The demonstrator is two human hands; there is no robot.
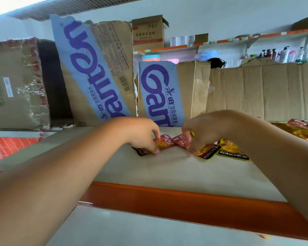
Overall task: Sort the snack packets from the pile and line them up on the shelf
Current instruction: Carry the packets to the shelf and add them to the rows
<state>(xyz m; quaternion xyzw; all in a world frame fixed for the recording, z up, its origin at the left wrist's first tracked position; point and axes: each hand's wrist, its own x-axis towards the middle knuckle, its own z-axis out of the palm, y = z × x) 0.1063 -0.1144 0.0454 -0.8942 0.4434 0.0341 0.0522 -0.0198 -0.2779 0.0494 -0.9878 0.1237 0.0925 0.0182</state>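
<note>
On the pale shelf (167, 171) my left hand (142, 134) pinches a red snack packet (164, 142) that lies flat, its dark end poking out under my fingers. My right hand (201, 132) pinches a second red packet (182, 141) just to the right of the first. Two yellow packets with black KONCHEW ends (209, 151) (232, 151) lie side by side further right, partly behind my right wrist. A pile of red and yellow packets (302, 130) sits at the far right of the shelf.
Cardboard boxes with blue and purple print (96, 68) (167, 93) and a plain brown carton (261, 93) stand along the back of the shelf. An orange strip (176, 203) edges the shelf front. Bottles (283, 55) fill a far shelf.
</note>
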